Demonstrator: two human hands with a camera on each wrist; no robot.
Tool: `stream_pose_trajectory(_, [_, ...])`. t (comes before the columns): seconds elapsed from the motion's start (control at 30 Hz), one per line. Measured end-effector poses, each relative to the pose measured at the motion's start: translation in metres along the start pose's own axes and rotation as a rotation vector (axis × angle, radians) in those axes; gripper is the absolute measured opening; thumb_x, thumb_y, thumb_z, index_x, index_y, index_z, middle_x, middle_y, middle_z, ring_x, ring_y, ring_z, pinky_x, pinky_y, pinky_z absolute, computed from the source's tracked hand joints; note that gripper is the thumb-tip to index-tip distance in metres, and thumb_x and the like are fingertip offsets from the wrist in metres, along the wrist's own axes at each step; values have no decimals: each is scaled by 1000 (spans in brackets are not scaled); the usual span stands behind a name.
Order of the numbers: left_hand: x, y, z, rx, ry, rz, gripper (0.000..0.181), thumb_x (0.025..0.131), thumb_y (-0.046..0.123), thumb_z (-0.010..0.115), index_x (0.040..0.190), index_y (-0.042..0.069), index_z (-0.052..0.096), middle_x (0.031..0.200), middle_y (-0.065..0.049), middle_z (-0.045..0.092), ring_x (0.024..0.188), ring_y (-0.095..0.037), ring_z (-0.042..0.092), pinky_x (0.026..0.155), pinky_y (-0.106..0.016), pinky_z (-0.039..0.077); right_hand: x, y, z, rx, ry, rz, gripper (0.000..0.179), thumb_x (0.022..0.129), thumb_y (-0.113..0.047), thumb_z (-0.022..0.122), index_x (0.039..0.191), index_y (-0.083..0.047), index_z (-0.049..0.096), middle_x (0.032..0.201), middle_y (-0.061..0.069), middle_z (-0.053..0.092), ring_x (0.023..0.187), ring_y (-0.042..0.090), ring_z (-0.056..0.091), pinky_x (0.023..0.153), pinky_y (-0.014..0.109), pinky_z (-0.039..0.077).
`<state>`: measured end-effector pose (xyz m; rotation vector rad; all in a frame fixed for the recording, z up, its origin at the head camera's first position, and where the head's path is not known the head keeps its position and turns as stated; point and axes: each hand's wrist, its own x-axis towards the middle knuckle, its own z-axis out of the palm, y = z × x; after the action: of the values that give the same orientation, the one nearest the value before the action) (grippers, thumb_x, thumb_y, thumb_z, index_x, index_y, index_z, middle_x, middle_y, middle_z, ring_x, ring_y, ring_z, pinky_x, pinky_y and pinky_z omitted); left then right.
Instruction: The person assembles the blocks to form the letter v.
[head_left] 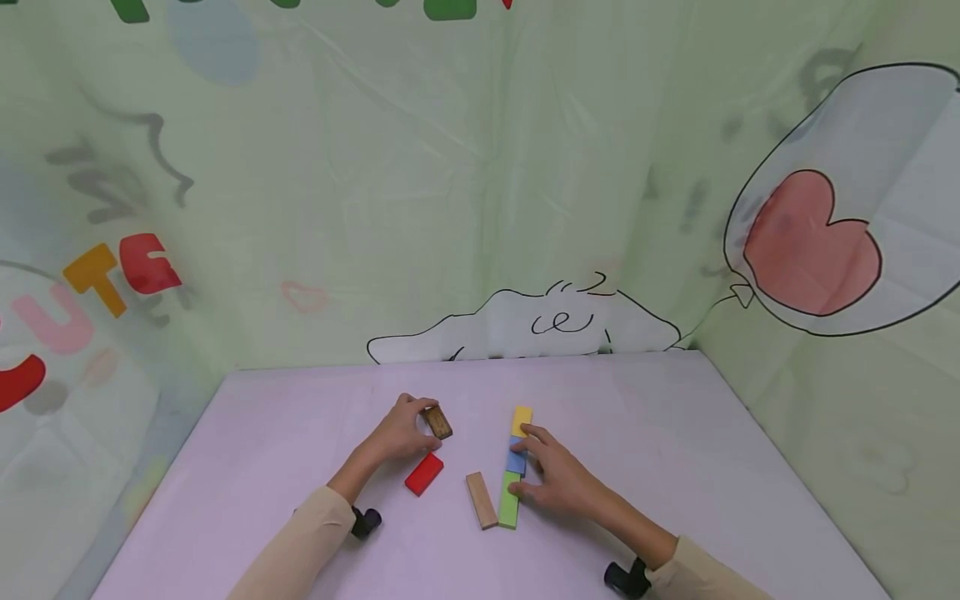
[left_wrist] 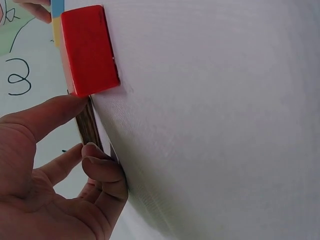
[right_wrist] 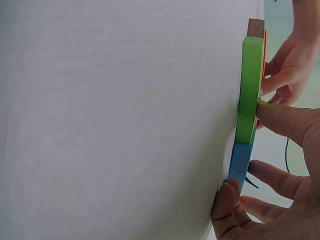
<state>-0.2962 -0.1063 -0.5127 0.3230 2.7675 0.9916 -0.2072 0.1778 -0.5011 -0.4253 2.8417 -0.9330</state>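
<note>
In the head view my left hand holds a dark brown wooden block between thumb and fingers. A red block lies just nearer than that hand; in the left wrist view the red block stands large beside the thumb. My right hand rests its spread fingers along a line of blocks: yellow, blue and green, end to end. Its thumb touches the green block, while other fingertips touch the blue block and reach the yellow one.
A natural wood block lies left of the green one, their near ends close together. The blocks are on a pale lilac table. Behind it hangs a printed cloth backdrop.
</note>
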Motion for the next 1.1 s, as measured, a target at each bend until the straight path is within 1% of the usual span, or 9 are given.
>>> stream_pose_trajectory(0.3, [2, -5, 0, 1, -1, 19, 66, 85, 19, 87, 145, 12, 61, 136, -18, 55, 119, -29, 60, 98, -51, 59, -1, -3, -2, 2, -2, -5, 54, 85, -26, 89, 131, -8, 67, 163, 20, 44, 150, 46, 46, 119, 58, 42])
stream_pose_trajectory(0.5, [0, -4, -3, -10, -1, 14, 66, 85, 20, 88, 145, 12, 62, 133, -17, 58, 118, -28, 59, 99, -50, 58, -2, -3, -2, 5, 4, -17, 54, 85, -25, 90, 130, -7, 68, 162, 21, 45, 150, 46, 47, 119, 59, 43])
stream_pose_trajectory(0.73, [-1, -2, -6, -18, 1, 22, 66, 83, 19, 88, 143, 12, 63, 131, -18, 60, 117, -29, 60, 98, -50, 57, -1, -2, 0, 7, 5, -8, 54, 85, -26, 90, 131, -8, 68, 163, 20, 45, 150, 46, 47, 119, 58, 43])
stream_pose_trajectory(0.93, [-1, -3, -7, -32, -12, 22, 67, 83, 20, 89, 144, 11, 62, 128, -16, 61, 114, -26, 59, 94, -48, 57, -1, -3, -1, 12, 9, -10, 54, 84, -25, 90, 130, -7, 68, 162, 21, 45, 149, 47, 47, 118, 60, 43])
stream_pose_trajectory(1.1, [-3, -2, -7, -48, -28, 29, 67, 82, 20, 89, 143, 12, 62, 127, -14, 61, 113, -25, 58, 94, -47, 56, -1, -1, 0, 9, 9, -14, 54, 84, -25, 90, 130, -7, 68, 162, 21, 45, 149, 47, 47, 118, 59, 43])
